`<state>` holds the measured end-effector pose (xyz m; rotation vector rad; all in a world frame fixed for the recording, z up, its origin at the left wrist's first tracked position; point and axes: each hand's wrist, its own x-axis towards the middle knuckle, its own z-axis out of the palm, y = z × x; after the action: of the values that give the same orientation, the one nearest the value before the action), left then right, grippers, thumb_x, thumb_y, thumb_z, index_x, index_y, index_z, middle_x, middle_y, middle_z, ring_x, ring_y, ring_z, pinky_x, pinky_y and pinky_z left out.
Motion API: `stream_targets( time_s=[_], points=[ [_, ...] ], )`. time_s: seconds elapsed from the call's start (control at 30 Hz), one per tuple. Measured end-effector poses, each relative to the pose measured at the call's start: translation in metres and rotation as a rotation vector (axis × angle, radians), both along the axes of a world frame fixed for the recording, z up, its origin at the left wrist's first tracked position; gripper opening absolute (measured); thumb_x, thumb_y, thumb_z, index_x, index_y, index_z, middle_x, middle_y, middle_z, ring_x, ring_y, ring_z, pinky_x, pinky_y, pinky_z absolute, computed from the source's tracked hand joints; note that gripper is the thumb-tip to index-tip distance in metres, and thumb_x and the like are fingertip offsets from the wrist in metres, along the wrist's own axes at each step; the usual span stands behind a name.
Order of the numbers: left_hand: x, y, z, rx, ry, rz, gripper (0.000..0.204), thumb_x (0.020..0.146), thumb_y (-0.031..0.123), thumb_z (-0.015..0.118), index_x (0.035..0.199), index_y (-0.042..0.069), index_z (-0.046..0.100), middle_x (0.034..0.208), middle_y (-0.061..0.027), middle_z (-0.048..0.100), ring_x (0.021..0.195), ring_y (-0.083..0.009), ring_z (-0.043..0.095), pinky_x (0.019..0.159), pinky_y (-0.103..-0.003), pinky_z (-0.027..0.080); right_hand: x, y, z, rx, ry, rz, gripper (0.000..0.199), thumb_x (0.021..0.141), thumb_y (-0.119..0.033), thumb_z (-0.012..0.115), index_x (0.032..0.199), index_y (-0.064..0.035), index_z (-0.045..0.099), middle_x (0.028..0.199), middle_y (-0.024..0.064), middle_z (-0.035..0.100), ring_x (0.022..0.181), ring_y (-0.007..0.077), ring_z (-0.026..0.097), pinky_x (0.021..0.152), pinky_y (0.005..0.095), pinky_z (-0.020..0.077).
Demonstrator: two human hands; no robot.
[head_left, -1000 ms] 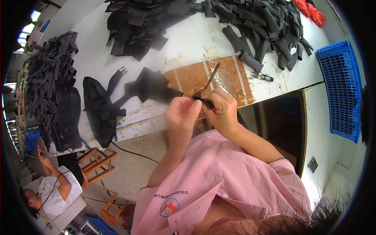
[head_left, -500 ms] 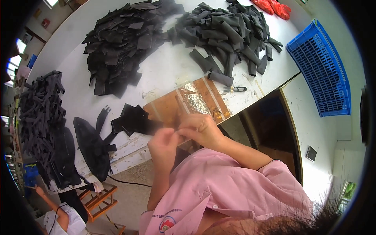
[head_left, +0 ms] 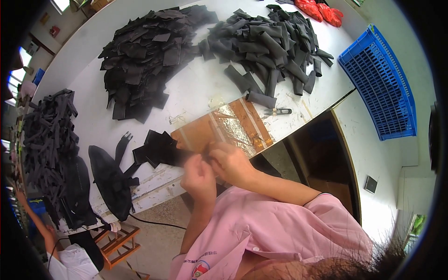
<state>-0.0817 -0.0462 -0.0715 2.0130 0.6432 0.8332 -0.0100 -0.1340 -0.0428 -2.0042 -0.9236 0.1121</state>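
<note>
Close together over the near edge of the table, my left hand (head_left: 199, 176) and my right hand (head_left: 229, 162) are both closed with fingertips pinched. Something small and dark shows between them, too blurred to name. Just left of my left hand lie several flat black fabric pieces (head_left: 157, 148). Beyond my right hand is a brown board (head_left: 193, 132) with shiny clear tape across it. One rolled black fabric tube (head_left: 260, 99) touches the board's far edge, and a pair of thread snips (head_left: 278, 111) rests to its right.
Farther back are a heap of flat black pieces (head_left: 140, 60) and a heap of black tubes (head_left: 261, 44). Black strips (head_left: 49, 135) and a black pouch with straps (head_left: 111, 182) lie left. A blue basket (head_left: 380, 84) stands right. Another person (head_left: 77, 261) sits lower left, near a wooden stool (head_left: 119, 245).
My hands have shifted slightly, with the right hand a little lower and to the left. The other person's arm at the left has reached farther up. The whole view has tilted a bit.
</note>
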Motion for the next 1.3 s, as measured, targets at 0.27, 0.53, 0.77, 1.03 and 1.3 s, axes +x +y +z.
stream_targets(
  time_s=[0.27,0.53,0.77,1.03,1.3],
  points=[
    [0.001,0.026,0.031,-1.431,-0.257,-0.439,0.022,0.069,-0.008,0.051,0.089,0.000,0.050,0.070,-0.0028,0.054,0.044,-0.0017,0.037,0.036,-0.016,0.026,0.022,-0.004,-0.009,0.288,1.148,0.004,0.004,0.074,-0.004,0.062,0.072,-0.0017,0.060,0.068,-0.0001,0.056,0.055,0.0082,0.048,0.048,0.0207,0.0385],
    [0.010,0.008,0.013,-0.160,-0.031,0.033,0.020,0.067,-0.003,0.052,0.086,-0.002,0.056,0.077,-0.0088,0.059,0.069,-0.0164,0.056,0.064,-0.028,0.045,0.021,-0.003,0.003,0.470,1.471,0.260,0.013,0.082,-0.018,0.059,0.077,-0.0078,0.054,0.064,-0.0034,0.049,0.056,0.0066,0.045,0.054,0.0197,0.0382],
    [-0.001,0.014,0.037,-1.473,-0.318,-0.452,0.026,0.075,-0.007,0.048,0.099,0.000,0.049,0.074,-0.0046,0.053,0.040,-0.0021,0.032,0.034,-0.015,0.023,0.020,-0.007,-0.009,0.505,1.464,0.076,0.017,0.082,-0.023,0.059,0.075,-0.0082,0.052,0.069,-0.0020,0.052,0.058,0.0064,0.047,0.055,0.0181,0.0398],
    [0.001,0.003,0.052,-0.518,-0.144,-0.384,0.022,0.078,-0.005,0.056,0.100,-0.005,0.053,0.088,-0.0070,0.057,0.069,-0.0053,0.052,0.060,-0.016,0.041,0.027,-0.013,0.007,0.718,0.952,0.391,0.016,0.086,-0.018,0.052,0.083,-0.0033,0.054,0.093,0.0004,0.049,0.071,0.0061,0.048,0.062,0.0212,0.0406],
    [0.017,0.013,0.081,-0.287,-0.328,-0.324,0.009,0.079,0.003,0.060,0.086,-0.001,0.057,0.080,-0.0046,0.054,0.064,-0.0065,0.050,0.056,-0.017,0.041,0.036,-0.013,0.060,0.323,0.345,0.264,0.012,0.084,-0.011,0.054,0.080,-0.0009,0.049,0.084,0.0040,0.049,0.074,0.0100,0.050,0.063,0.0235,0.0429]
  ],
)
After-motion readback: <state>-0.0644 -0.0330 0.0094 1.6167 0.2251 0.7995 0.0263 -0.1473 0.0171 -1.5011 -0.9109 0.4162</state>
